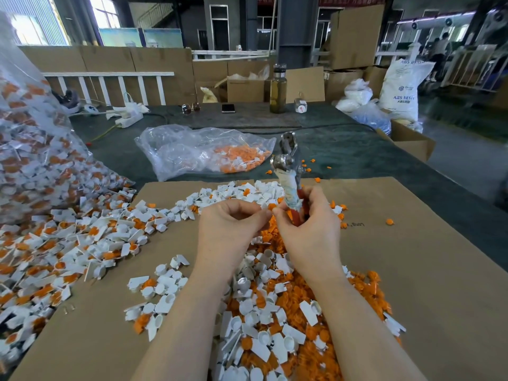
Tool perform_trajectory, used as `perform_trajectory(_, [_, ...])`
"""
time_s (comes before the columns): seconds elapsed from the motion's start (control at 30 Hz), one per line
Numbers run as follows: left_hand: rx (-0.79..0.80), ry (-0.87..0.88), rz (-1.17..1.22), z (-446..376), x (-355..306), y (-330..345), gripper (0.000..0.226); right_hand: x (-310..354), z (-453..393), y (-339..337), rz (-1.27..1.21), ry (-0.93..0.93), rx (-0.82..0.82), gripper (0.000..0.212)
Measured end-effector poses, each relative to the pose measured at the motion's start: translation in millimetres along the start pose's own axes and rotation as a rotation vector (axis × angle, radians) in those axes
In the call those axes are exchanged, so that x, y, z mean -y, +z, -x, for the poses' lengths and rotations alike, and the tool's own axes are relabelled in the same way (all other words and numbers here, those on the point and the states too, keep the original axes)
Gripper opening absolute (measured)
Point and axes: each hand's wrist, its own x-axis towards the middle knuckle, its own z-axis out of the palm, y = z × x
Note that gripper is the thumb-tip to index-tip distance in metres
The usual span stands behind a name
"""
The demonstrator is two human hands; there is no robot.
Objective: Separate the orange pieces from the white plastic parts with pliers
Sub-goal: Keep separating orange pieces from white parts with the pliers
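Note:
My right hand (309,229) grips the pliers (288,166) by their cloth-wrapped and red handles, jaws pointing up and away. My left hand (231,226) is close beside it, its fingertips pinching a small part with an orange piece (271,207) at the gap between the two hands. Below my wrists lies a heap of separated orange pieces (310,350) mixed with white plastic parts (261,347). A big spread of joined white-and-orange parts (68,243) covers the left of the cardboard sheet (428,270).
A large clear bag of parts (30,149) leans at the left. A second clear bag (203,152) with orange and white parts lies beyond the cardboard. A bottle (278,92), phone (228,108), sunglasses, power strip and boxes stand at the far end. An open box (412,141) sits right.

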Motion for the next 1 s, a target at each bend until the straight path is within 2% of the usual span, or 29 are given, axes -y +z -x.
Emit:
perform_trajectory(0.17, [-0.026,0.020,-0.047,0.0,1.0,0.9,0.012,1.0,-0.3,0.2,0.046,-0.013,0.048,0.035])
perform_trajectory(0.7, [-0.101,0.036,-0.147,-0.4,1.9,3.3,0.015,1.7,-0.8,-1.8,0.002,0.035,0.146,0.027])
perform_trajectory(1.0, [-0.123,0.047,0.055,-5.9,3.2,-9.1,0.007,1.4,-6.4,-16.7,-0.049,0.208,0.463,0.012])
